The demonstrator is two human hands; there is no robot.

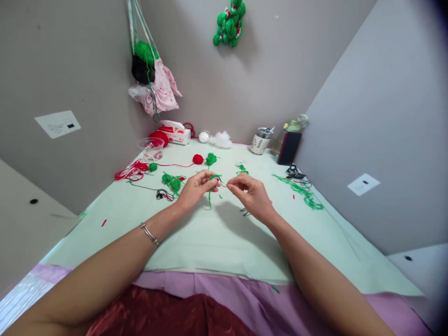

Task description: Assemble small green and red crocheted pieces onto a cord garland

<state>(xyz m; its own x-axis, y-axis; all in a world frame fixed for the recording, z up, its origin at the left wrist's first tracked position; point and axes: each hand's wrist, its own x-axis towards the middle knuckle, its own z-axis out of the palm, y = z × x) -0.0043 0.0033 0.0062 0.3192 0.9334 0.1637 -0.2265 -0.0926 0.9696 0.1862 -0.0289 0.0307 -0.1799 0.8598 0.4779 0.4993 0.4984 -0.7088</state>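
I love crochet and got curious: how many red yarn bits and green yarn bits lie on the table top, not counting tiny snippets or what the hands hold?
Red yarn pieces: 2, the red ball and the red tangle.
Green yarn pieces: 5, the green ball, small green ball, green clump, green knot and green strands.
Total: 7
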